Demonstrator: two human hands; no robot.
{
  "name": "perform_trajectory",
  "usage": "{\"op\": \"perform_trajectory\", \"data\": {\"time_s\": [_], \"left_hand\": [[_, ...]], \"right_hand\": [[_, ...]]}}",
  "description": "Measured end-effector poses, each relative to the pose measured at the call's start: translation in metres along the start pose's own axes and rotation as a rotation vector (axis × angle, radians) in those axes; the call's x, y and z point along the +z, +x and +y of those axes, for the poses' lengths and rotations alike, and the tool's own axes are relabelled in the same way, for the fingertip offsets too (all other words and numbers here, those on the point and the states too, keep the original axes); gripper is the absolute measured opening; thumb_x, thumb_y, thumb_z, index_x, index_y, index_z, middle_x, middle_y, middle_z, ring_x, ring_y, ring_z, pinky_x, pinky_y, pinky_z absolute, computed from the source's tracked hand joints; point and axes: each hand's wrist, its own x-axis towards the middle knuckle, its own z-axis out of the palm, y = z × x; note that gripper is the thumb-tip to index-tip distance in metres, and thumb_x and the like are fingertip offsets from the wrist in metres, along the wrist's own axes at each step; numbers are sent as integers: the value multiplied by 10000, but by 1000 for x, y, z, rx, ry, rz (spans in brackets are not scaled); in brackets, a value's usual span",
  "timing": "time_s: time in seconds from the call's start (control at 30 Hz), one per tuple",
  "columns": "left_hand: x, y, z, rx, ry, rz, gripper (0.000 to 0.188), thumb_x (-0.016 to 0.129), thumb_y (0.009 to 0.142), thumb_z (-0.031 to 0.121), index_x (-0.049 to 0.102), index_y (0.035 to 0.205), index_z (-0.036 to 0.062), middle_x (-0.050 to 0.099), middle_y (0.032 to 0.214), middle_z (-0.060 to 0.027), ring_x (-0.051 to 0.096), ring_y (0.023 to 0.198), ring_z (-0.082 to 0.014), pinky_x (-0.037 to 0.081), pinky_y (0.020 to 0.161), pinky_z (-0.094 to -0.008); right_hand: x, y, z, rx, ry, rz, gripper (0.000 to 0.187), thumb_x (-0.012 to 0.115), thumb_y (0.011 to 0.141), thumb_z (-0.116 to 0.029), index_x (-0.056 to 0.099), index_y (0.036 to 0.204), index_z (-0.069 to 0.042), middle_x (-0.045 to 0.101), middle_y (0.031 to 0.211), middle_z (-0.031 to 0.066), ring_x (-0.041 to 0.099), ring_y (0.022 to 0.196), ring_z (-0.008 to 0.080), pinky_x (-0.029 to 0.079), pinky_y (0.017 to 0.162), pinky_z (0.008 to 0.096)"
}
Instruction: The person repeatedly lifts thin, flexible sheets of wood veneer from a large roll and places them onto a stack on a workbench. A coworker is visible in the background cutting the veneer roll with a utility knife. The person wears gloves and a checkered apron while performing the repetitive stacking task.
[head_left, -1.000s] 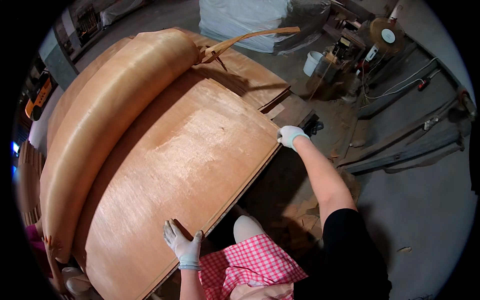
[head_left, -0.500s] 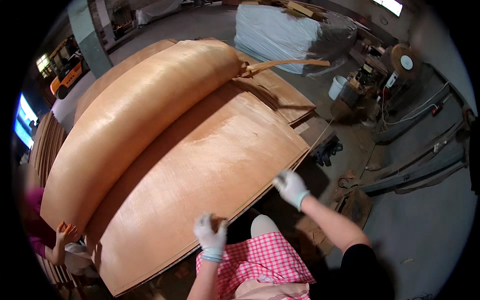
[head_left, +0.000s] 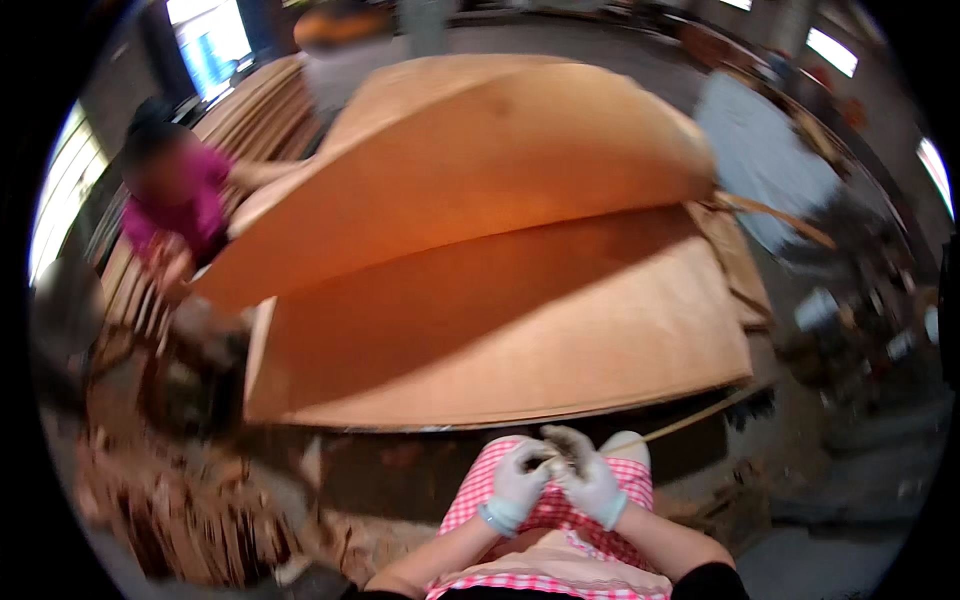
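My two hands, in white gloves, meet low over my lap, just in front of the stack's near edge. My right hand (head_left: 588, 478) is closed round a thin wood strip (head_left: 695, 418), which runs out to the right below the stack's edge. My left hand (head_left: 518, 486) presses against the right with its fingers curled; what lies in them is hidden. Beyond them is the stack of wood veneer sheets (head_left: 620, 355). Its top sheet (head_left: 500, 170) is lifted and curls over, shading the sheet beneath.
At the left, a person in a purple top (head_left: 205, 190) has hands at the raised sheet's edge. Stacked boards (head_left: 265, 100) stand behind. Torn veneer scraps (head_left: 190, 510) litter the lower left. A plastic-wrapped pile (head_left: 765, 160) and a white bucket (head_left: 817, 308) are right.
My hands have left the stack's near edge and come together over my lap, with the strip in the right. The top sheet's near edge has risen. My view has swung left.
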Motion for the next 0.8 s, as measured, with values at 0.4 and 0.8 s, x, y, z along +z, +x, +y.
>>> {"op": "perform_trajectory", "data": {"time_s": [0.4,0.8], "left_hand": [[-152,-30,-5,-163,-435,687,65,707,843,5,652,866,31,655,794,-18,581,690,-76,492,644,-217],[-407,-28,-99,-289,64,1208,97,700,793,-63,644,801,17,644,761,-22,572,663,-94,484,609,-238]], "right_hand": [[-58,24,-36,-53,-918,-225,100,610,844,-77,663,859,7,618,838,155,614,801,305,491,753,370],[-152,51,17,194,-1049,-92,150,654,854,-110,654,892,35,647,873,176,636,814,287,498,762,367]]}}
